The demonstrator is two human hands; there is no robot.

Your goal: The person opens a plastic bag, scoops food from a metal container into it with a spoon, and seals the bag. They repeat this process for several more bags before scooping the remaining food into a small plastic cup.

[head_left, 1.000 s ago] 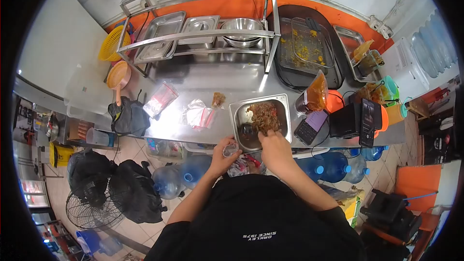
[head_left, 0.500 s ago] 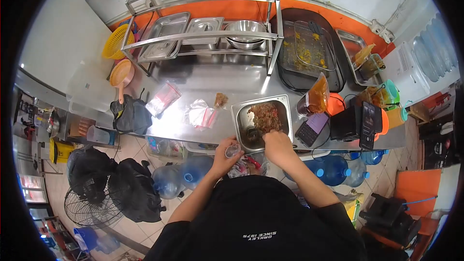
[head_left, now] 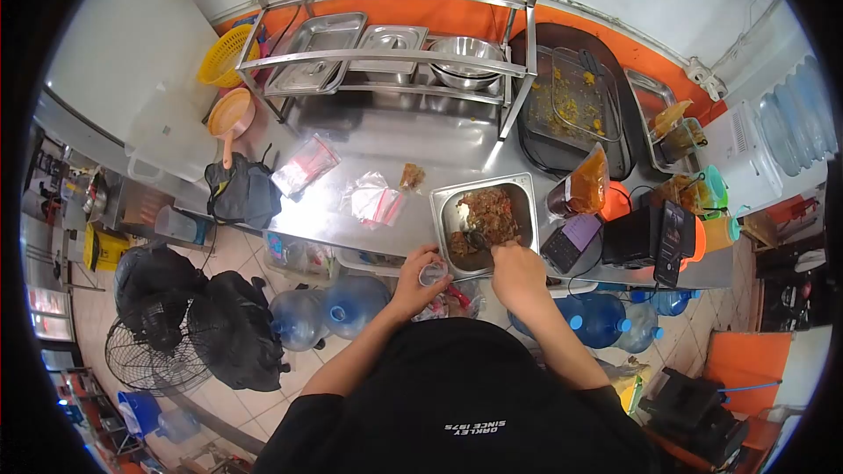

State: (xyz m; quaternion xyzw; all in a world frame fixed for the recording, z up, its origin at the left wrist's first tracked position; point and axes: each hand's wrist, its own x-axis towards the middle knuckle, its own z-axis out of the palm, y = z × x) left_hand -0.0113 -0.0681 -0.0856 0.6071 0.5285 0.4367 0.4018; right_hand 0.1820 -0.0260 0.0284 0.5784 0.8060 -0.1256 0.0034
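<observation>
My left hand [head_left: 413,281] holds a small clear plastic cup [head_left: 432,274] at the counter's near edge, just left of a steel pan [head_left: 525,206]. The pan holds brown chopped food [head_left: 486,215] and dark sauce. My right hand [head_left: 516,270] grips a spoon [head_left: 479,240] whose bowl dips into the pan's near side. The two hands are close together, the cup a little lower left of the spoon.
Small zip bags [head_left: 376,204] and a bag packet [head_left: 305,165] lie on the steel counter [head_left: 413,145]. A bag of orange sauce [head_left: 587,183], a calculator [head_left: 571,241] and a black device [head_left: 654,233] stand to the right. A steel rack [head_left: 395,53] with pans is behind. Water jugs [head_left: 351,303] sit below.
My right hand drew back from the food heap to the pan's near edge with the spoon. The left hand with the cup stayed by the counter edge. The view shifted slightly.
</observation>
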